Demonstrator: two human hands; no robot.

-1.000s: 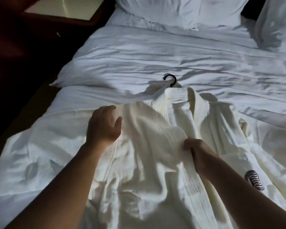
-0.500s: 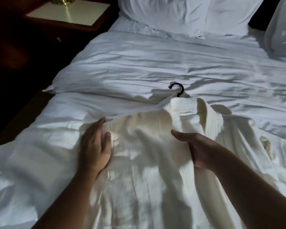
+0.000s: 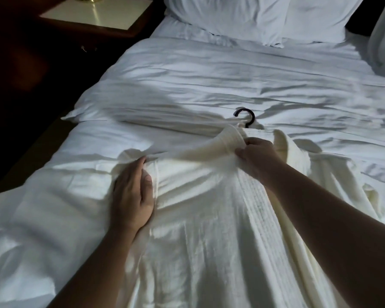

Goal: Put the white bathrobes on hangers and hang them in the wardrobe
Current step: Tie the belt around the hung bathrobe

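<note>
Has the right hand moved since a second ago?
Yes. The right hand moved up the white bathrobe toward the black hanger hook, now pinching its collar.

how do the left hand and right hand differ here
The left hand lies flat on the bathrobe, fingers straight; the right hand pinches its ribbed collar. The left hand is farther from the hanger hook than the right hand. Both touch the same bathrobe.

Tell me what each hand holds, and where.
The right hand pinches the bathrobe at its collar; left hand rests flat on its shoulder, holding nothing.
</note>
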